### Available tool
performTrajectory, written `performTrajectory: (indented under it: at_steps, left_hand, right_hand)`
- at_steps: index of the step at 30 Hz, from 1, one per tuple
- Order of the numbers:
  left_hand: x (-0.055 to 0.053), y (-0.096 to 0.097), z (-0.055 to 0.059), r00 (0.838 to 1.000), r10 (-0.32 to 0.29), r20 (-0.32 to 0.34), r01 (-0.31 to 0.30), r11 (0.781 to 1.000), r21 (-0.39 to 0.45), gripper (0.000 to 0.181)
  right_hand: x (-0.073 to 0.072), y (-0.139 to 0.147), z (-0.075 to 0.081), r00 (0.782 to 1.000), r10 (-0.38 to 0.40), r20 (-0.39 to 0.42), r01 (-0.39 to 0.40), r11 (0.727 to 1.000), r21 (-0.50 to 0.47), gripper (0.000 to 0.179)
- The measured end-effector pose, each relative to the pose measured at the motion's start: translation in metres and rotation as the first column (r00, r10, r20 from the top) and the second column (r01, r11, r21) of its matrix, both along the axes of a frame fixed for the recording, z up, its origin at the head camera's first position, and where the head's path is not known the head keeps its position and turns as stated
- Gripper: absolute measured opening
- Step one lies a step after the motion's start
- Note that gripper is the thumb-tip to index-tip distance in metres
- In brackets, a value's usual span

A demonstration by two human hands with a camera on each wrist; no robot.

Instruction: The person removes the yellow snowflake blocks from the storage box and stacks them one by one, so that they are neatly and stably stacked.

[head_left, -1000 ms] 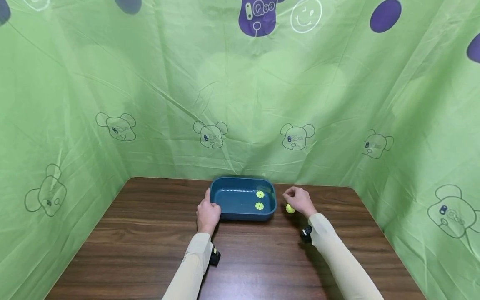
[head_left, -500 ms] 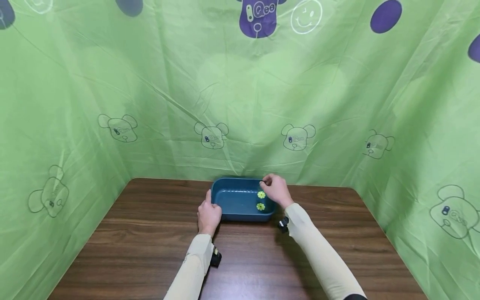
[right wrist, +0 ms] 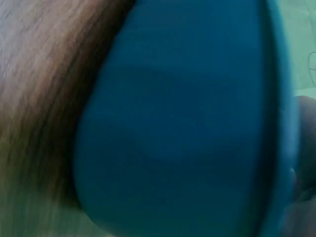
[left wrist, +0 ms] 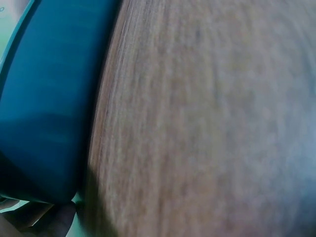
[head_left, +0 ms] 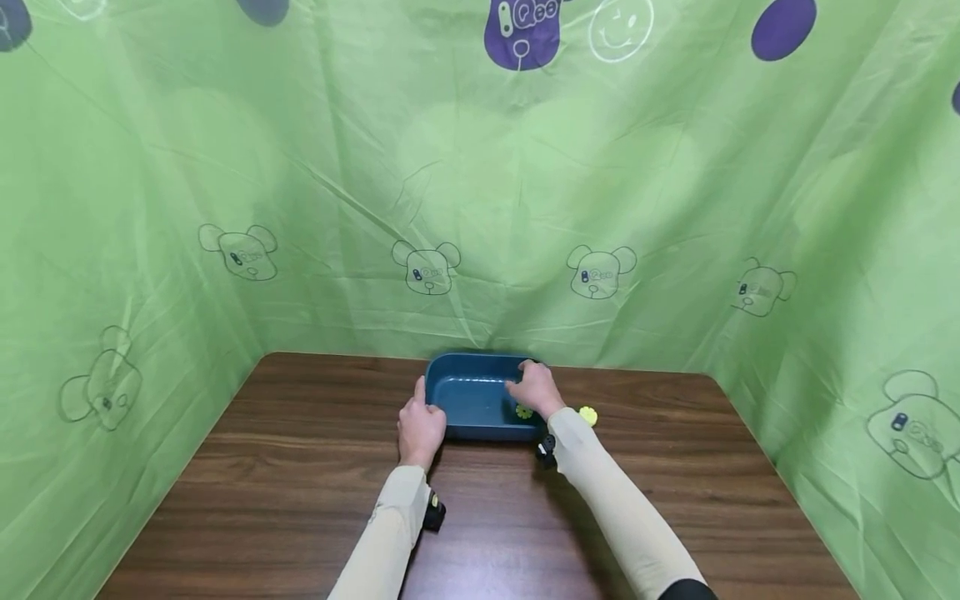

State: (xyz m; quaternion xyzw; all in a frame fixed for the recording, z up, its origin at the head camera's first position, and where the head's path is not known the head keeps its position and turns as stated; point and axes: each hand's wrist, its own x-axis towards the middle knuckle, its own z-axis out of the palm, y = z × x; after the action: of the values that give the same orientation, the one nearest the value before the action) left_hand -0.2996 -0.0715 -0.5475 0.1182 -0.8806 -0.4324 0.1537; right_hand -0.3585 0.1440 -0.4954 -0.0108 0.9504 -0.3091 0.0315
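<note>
A dark blue rectangular tray (head_left: pixel 480 406) stands near the table's back edge. My left hand (head_left: pixel 420 425) is at its left end, index finger pointing straight along the side wall; in the left wrist view fingertips (left wrist: pixel 59 219) touch the tray's lower corner. Over the tray's right end reaches my right hand (head_left: pixel 536 390), thumb and fingers apart, with nothing visible between them. A yellow-green flower-shaped piece (head_left: pixel 523 412) lies in the tray below that hand. On the table right of the tray is another yellow flower-shaped piece (head_left: pixel 588 416), partly behind the right sleeve. The right wrist view is blurred.
The brown wooden table (head_left: pixel 300 483) extends around the tray. A green cloth (head_left: pixel 337 167) with bear drawings and purple dots hangs behind it and at both sides. Its lower edge meets the table close behind the tray.
The right hand has moved left from beside the tray to over its right end, and its thumb and fingers have parted. It now covers the tray's farther flower piece. The left hand stays put.
</note>
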Motion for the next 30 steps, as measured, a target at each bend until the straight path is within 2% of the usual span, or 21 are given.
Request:
performTrajectory:
  at_steps: [6, 10, 19, 22, 26, 29, 30]
  left_hand:
    - [0.001, 0.002, 0.003, 1.0, 0.003, -0.003, -0.003, 1.0, 0.004, 0.064]
    - [0.002, 0.003, 0.004, 1.0, 0.007, 0.011, -0.007, 1.0, 0.005, 0.064]
    - [0.002, 0.002, 0.003, 1.0, 0.005, 0.01, -0.005, 1.0, 0.005, 0.064]
    - [0.003, 0.002, 0.002, 1.0, 0.008, 0.007, -0.008, 1.0, 0.006, 0.065]
    - [0.003, 0.002, 0.002, 1.0, 0.007, 0.002, -0.007, 1.0, 0.015, 0.065]
    - [0.002, 0.002, 0.002, 1.0, 0.004, 0.0, -0.004, 1.0, 0.016, 0.065]
    - [0.002, 0.002, 0.002, 1.0, 0.005, 0.0, -0.005, 1.0, 0.018, 0.065]
  right_hand:
    - [-0.004, 0.0, -0.01, 1.0, 0.002, 0.029, -0.004, 0.998, 0.07, 0.063]
    - [-0.005, -0.001, -0.015, 0.999, 0.025, 0.045, -0.029, 0.996, 0.09, 0.06]
    - [-0.01, -0.002, -0.024, 0.999, 0.043, -0.013, -0.041, 0.989, 0.139, 0.045]
    - [-0.014, -0.001, -0.028, 0.999, 0.049, -0.004, -0.048, 0.989, 0.137, 0.036]
    - [-0.017, 0.0, -0.03, 0.998, 0.061, -0.008, -0.06, 0.992, 0.11, 0.036]
    - [-0.018, 0.0, -0.029, 0.997, 0.078, 0.004, -0.078, 0.995, 0.064, 0.012]
    - [-0.018, 0.0, -0.03, 0.996, 0.086, 0.011, -0.087, 0.995, 0.052, 0.012]
